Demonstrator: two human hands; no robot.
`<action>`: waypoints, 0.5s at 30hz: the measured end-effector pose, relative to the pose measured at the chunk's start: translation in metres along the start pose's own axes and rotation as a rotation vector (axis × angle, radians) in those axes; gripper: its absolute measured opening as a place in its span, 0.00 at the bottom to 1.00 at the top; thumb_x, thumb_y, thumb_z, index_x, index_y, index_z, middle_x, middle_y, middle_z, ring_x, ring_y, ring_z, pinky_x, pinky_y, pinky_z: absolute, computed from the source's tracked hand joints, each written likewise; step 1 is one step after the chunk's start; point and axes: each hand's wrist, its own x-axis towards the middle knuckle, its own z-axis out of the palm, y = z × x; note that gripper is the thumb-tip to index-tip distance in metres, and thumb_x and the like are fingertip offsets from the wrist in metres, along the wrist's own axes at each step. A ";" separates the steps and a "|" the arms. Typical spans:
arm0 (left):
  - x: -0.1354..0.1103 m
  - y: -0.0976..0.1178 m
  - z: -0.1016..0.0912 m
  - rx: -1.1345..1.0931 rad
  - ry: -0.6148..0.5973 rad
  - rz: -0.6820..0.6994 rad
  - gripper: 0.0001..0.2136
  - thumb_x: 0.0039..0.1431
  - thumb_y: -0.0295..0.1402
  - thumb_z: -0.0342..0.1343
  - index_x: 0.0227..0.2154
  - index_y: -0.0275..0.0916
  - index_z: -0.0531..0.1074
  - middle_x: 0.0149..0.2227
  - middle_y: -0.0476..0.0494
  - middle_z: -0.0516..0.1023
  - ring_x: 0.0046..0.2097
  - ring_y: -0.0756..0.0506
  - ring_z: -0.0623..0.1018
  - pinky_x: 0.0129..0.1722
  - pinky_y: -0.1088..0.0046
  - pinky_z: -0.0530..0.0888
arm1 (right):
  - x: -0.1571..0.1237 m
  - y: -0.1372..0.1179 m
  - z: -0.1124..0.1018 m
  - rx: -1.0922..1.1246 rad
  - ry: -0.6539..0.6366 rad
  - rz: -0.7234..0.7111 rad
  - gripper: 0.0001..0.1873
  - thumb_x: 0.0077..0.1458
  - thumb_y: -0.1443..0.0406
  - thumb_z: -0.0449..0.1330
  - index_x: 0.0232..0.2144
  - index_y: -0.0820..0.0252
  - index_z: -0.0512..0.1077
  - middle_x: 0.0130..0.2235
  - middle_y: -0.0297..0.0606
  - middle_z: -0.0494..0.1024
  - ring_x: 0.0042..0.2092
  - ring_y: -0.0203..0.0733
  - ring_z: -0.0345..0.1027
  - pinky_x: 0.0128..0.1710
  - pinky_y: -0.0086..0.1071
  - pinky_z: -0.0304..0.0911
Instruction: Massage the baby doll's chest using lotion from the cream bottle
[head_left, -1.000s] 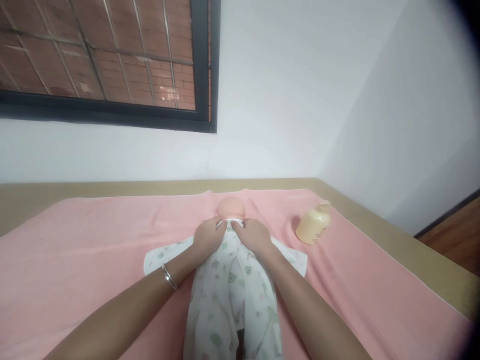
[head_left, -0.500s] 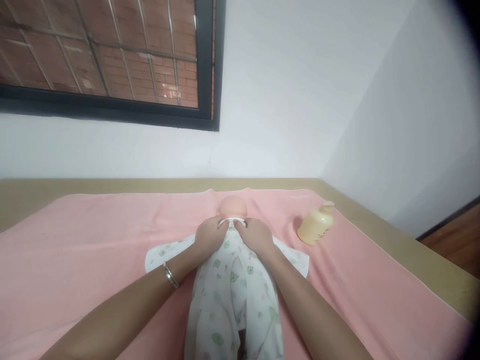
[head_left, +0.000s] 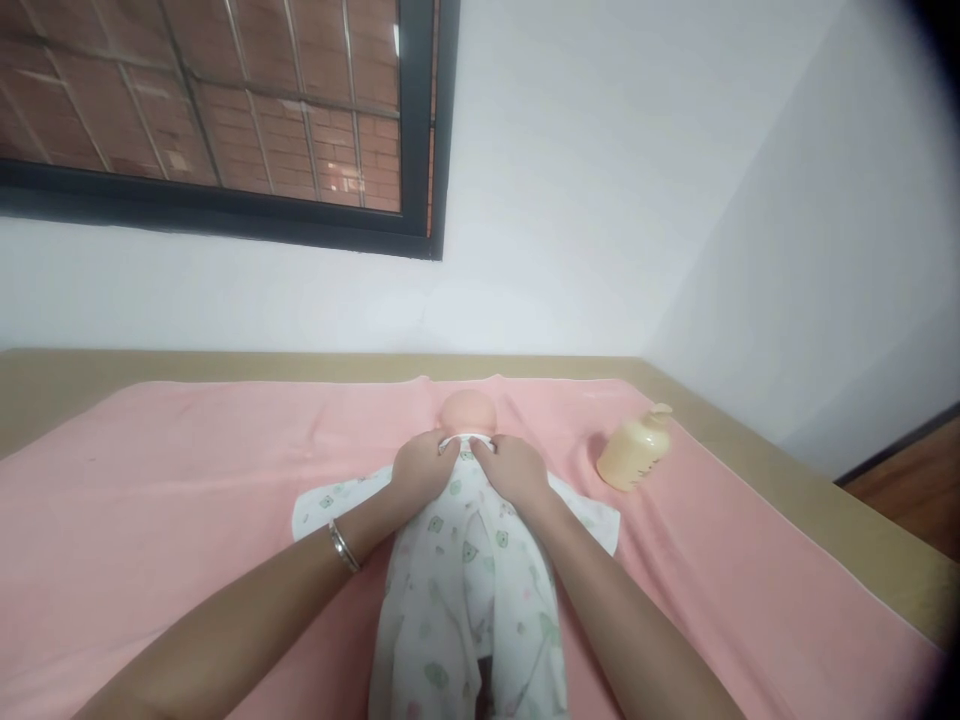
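A baby doll lies with its bare head (head_left: 468,411) away from me, dressed in a white baby romper (head_left: 439,580) printed with small green and grey figures. Its sleeves spread out to both sides. At the left of the neckline, my left hand (head_left: 424,468) is closed on the collar, its thumb pressed on the cloth. My right hand (head_left: 516,468) grips the collar the same way on the right side. Most of my fingers are hidden under or behind the cloth. Toward me, the romper's legs hang down past the lower edge of the picture.
Beneath the doll a pink blanket (head_left: 187,470) covers most of a tan surface (head_left: 570,368). A pale yellow bottle (head_left: 634,453) lies tilted on the blanket to the right. Behind are a white wall (head_left: 570,200) and a dark-framed window (head_left: 300,215) with bars.
Both hands keep the same hold on the collar, and the doll and romper look unchanged. Only the view has shifted slightly.
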 end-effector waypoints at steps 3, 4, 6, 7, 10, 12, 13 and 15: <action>-0.001 0.001 0.000 -0.015 0.011 0.007 0.14 0.58 0.39 0.41 0.24 0.39 0.66 0.26 0.48 0.72 0.28 0.48 0.69 0.26 0.74 0.59 | 0.000 0.000 0.000 0.005 0.005 -0.002 0.34 0.57 0.43 0.38 0.31 0.61 0.73 0.33 0.44 0.76 0.34 0.44 0.68 0.29 0.31 0.53; -0.001 0.001 -0.001 -0.020 0.011 0.007 0.14 0.58 0.38 0.41 0.24 0.39 0.67 0.27 0.48 0.73 0.28 0.48 0.69 0.26 0.74 0.59 | 0.000 0.000 0.000 0.006 0.002 -0.001 0.34 0.57 0.43 0.38 0.31 0.61 0.73 0.33 0.44 0.76 0.34 0.44 0.68 0.30 0.31 0.53; -0.001 0.001 -0.001 -0.021 0.007 0.001 0.14 0.58 0.38 0.41 0.25 0.39 0.67 0.27 0.47 0.73 0.29 0.48 0.70 0.26 0.74 0.59 | -0.001 0.000 0.000 0.005 -0.005 0.002 0.34 0.57 0.44 0.38 0.32 0.62 0.73 0.33 0.44 0.76 0.34 0.44 0.68 0.30 0.31 0.54; -0.001 0.001 0.000 -0.018 0.004 0.000 0.14 0.58 0.38 0.41 0.25 0.39 0.67 0.27 0.47 0.73 0.29 0.48 0.70 0.26 0.74 0.59 | -0.001 0.000 -0.001 0.003 -0.006 0.001 0.34 0.57 0.44 0.38 0.32 0.62 0.73 0.33 0.44 0.76 0.34 0.44 0.68 0.30 0.31 0.54; 0.000 -0.001 0.001 -0.011 0.009 0.009 0.15 0.59 0.39 0.41 0.24 0.39 0.67 0.27 0.47 0.73 0.28 0.48 0.69 0.26 0.74 0.59 | -0.001 -0.002 -0.002 0.001 -0.006 0.008 0.34 0.57 0.44 0.39 0.32 0.62 0.73 0.34 0.45 0.76 0.35 0.44 0.69 0.31 0.31 0.54; 0.000 -0.002 0.002 -0.011 0.014 0.015 0.15 0.59 0.39 0.40 0.23 0.39 0.66 0.26 0.48 0.72 0.28 0.48 0.69 0.26 0.74 0.58 | -0.001 -0.002 -0.002 0.009 -0.013 0.016 0.33 0.57 0.44 0.39 0.32 0.62 0.73 0.34 0.45 0.76 0.35 0.44 0.69 0.32 0.31 0.54; 0.000 -0.003 0.002 -0.014 0.015 0.017 0.15 0.59 0.39 0.40 0.23 0.39 0.66 0.26 0.48 0.72 0.28 0.48 0.69 0.26 0.74 0.58 | -0.001 -0.002 -0.002 0.014 -0.017 0.020 0.33 0.57 0.44 0.39 0.32 0.62 0.73 0.34 0.46 0.76 0.35 0.44 0.68 0.32 0.31 0.54; 0.000 -0.003 0.003 -0.022 0.014 0.020 0.14 0.58 0.39 0.41 0.24 0.40 0.66 0.26 0.48 0.73 0.28 0.48 0.69 0.26 0.74 0.59 | -0.001 -0.002 -0.002 0.020 -0.022 0.019 0.33 0.58 0.44 0.39 0.33 0.62 0.73 0.34 0.46 0.76 0.35 0.44 0.68 0.32 0.31 0.54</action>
